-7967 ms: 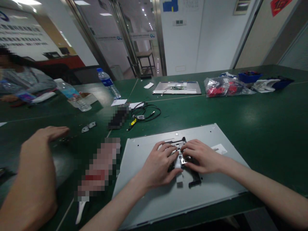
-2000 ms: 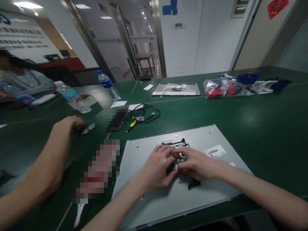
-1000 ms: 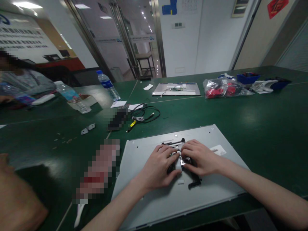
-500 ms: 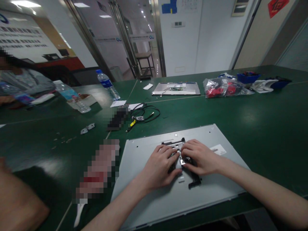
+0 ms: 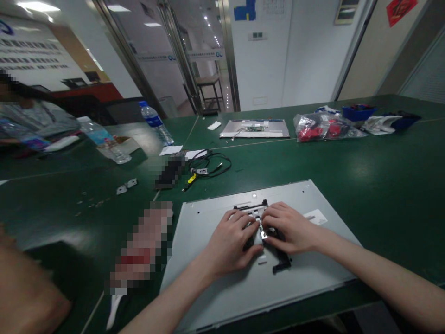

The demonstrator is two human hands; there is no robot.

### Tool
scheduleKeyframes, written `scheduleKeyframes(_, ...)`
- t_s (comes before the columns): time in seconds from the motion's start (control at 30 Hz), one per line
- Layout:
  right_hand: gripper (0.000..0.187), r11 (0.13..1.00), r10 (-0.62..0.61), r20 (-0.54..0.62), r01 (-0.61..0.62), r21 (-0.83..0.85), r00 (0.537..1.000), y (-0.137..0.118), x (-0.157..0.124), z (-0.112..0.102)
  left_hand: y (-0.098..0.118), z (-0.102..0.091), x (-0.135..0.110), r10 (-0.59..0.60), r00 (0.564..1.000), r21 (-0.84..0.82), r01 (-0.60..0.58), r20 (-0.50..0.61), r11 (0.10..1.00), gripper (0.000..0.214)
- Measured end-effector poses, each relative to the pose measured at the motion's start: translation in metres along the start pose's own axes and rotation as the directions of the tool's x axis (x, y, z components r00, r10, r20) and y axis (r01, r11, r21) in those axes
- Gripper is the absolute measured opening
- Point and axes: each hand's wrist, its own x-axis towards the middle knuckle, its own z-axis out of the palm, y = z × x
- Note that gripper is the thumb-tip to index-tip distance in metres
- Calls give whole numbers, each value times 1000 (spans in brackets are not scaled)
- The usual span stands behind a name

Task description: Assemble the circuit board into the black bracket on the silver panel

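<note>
A flat grey metal panel [image 5: 208,297], like the back of a screen, lies on the green table. On its middle sits a black plastic bracket [image 5: 282,267] with a shiny metal piece [image 5: 263,234] in it. My left hand [image 5: 234,239] curls over the bracket's left side, thumb and fingers around a dark part. From the right, my right hand [image 5: 288,227] grips the bracket, its thumb by the metal piece and fingertips near my left ones. Both hands hide much of the bracket. A white label [image 5: 318,216] is stuck on the panel beside my right wrist.
Left of the panel are a blurred-out pinkish item [image 5: 148,241], a dark blurred item [image 5: 170,171] and a coiled black cable [image 5: 222,157]. Bottles [image 5: 156,121], another panel [image 5: 253,128] and a plastic bag [image 5: 323,127] stand farther back. Another person's arm [image 5: 28,283] reaches in at left.
The other person's arm at the left edge has shifted slightly. My hands and the bracket look practically unmoved.
</note>
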Motion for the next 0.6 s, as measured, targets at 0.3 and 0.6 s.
scheduleKeyframes(0.3, 17, 1000, -8, 1, 8, 2, 1000, 0, 0, -2, -1, -2, 0, 8, 999, -14, -9, -35, 1000, 41)
scheduleKeyframes(0.6, 18, 1000, -8, 0, 8, 7, 1000, 0, 0, -2, -1, -1, 0, -5, 999, -2, 5, -51, 1000, 39)
